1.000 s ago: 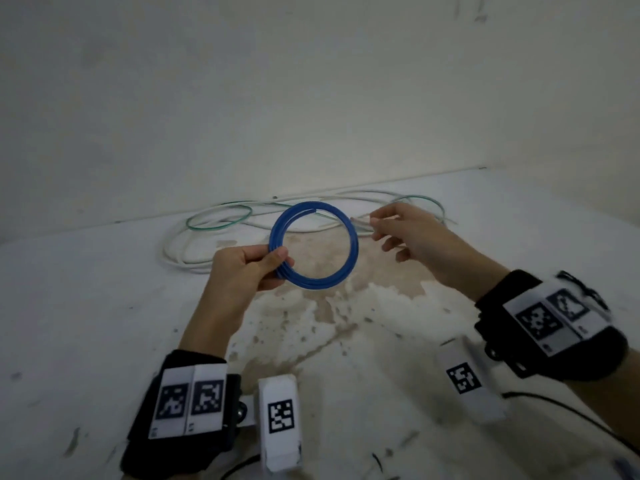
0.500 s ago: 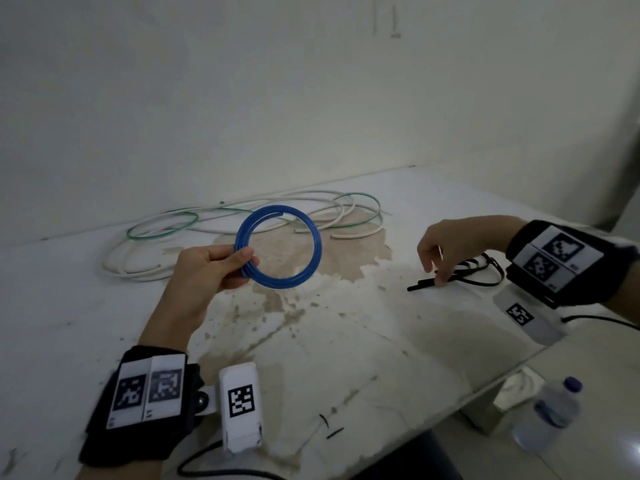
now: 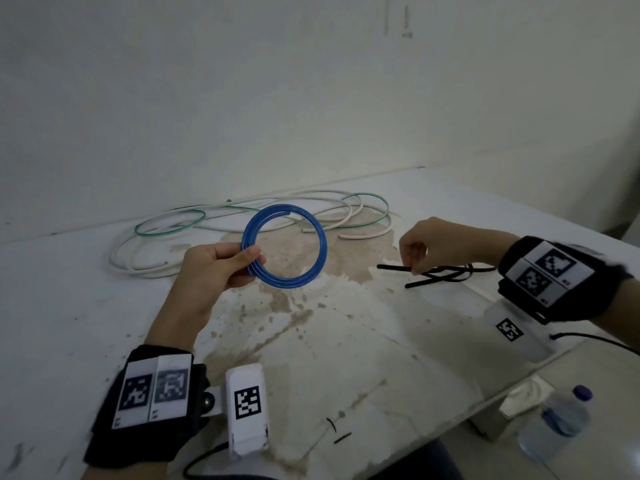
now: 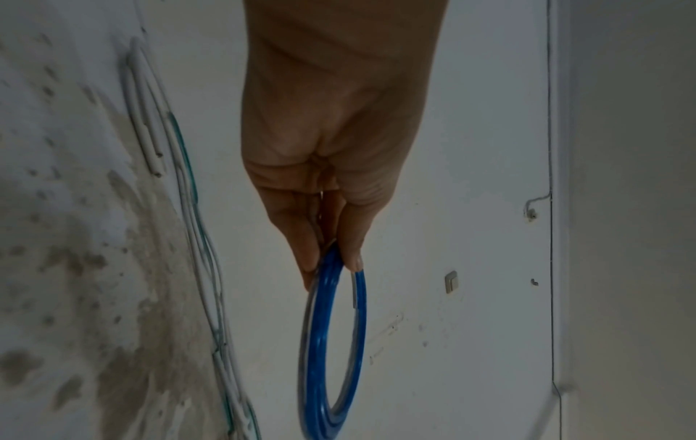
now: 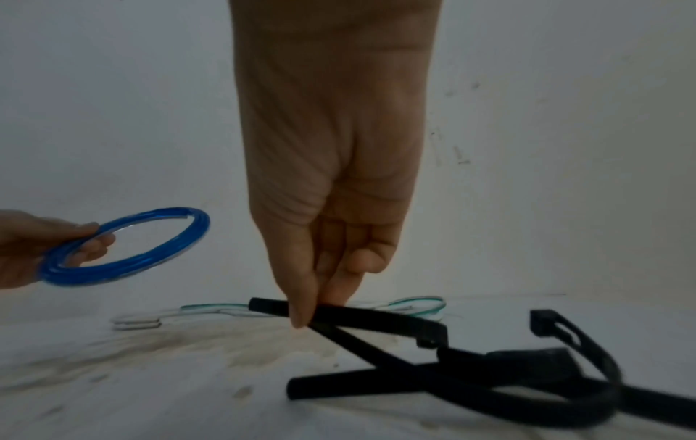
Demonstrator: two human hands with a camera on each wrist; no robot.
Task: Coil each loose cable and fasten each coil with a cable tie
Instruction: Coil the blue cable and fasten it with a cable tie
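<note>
My left hand [image 3: 221,265] pinches a blue cable coil [image 3: 285,242] by its lower left edge and holds it upright above the table; the left wrist view shows thumb and fingers clamped on the blue coil [image 4: 331,342]. At the right, my right hand [image 3: 420,245] pinches one black cable tie [image 3: 394,268] near its end and lifts it off a small pile of black ties [image 3: 446,275]. In the right wrist view the fingertips [image 5: 301,315] grip the black tie [image 5: 357,317] above the pile [image 5: 489,381].
Loose white cables [image 3: 138,261] and a thin green cable [image 3: 166,225] lie tangled along the back of the stained white table [image 3: 311,358], near the wall. A plastic water bottle [image 3: 557,420] stands on the floor beyond the table's right front edge.
My right hand left the blue coil, swung right to the pile of black ties and now pinches one, raising its end. The left hand keeps holding the coil.
</note>
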